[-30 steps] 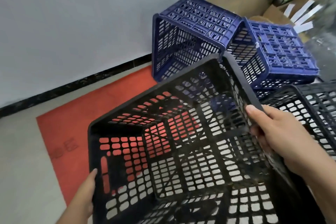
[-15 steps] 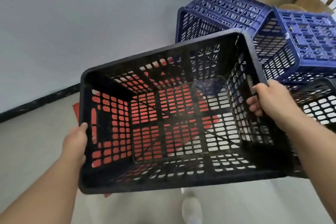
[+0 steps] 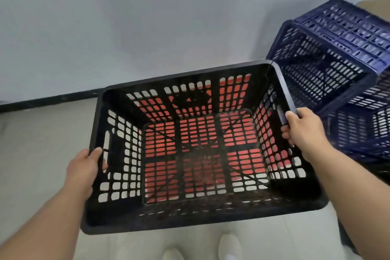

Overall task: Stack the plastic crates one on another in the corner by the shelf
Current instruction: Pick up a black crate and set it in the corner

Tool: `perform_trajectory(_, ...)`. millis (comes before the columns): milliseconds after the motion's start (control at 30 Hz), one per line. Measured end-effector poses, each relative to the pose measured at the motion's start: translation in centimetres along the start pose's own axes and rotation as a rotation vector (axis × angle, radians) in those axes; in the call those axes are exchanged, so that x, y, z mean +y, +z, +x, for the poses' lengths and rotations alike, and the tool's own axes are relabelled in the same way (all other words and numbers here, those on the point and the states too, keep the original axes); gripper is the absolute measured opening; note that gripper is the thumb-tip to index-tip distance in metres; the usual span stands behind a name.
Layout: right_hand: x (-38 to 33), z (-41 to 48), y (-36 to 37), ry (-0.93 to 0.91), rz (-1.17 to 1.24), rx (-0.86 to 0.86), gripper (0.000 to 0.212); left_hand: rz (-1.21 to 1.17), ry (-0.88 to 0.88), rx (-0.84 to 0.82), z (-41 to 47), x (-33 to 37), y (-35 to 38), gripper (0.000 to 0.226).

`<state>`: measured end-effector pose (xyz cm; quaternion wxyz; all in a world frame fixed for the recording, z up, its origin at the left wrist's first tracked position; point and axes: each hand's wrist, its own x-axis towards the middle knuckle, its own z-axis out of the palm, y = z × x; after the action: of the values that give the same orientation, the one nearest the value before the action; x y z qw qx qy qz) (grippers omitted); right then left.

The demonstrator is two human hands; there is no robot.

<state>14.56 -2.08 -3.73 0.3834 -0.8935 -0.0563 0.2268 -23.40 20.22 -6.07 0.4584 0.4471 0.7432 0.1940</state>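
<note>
A: Where's the crate right now?

B: The black crate (image 3: 200, 150) is up off the floor (image 3: 42, 143), open side up and about level, over the red mat (image 3: 198, 133) that shows through its slotted bottom. The left hand (image 3: 84, 171) is closed on the left rim by the handle slot, thumb inside; the right hand (image 3: 304, 129) is clamped on the right rim the same way.

A: Why hold it by both short ends?

B: My guess is balance. A grip at each end keeps it flat and lets it drop squarely onto another crate.

A: And the others?

B: Blue crates (image 3: 337, 65) lie tipped in a loose heap at the right, just beside the black one's far right corner. I can't tell whether they touch.

A: The room?

B: Pale tiled floor, a plain grey wall (image 3: 147, 17) with a dark skirting strip, a bit of cardboard (image 3: 377, 5) behind the blue heap. No shelf is in view. White shoe tips show at the bottom edge.
</note>
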Motion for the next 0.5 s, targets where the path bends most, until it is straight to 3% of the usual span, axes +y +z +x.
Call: perform_trajectory(500, -14.2, -11.2, 22.6, -0.274, -0.180, -0.351, 0.017, -0.291, -0.119, 0.428, 3.1, -10.6, -21.6, 0.016)
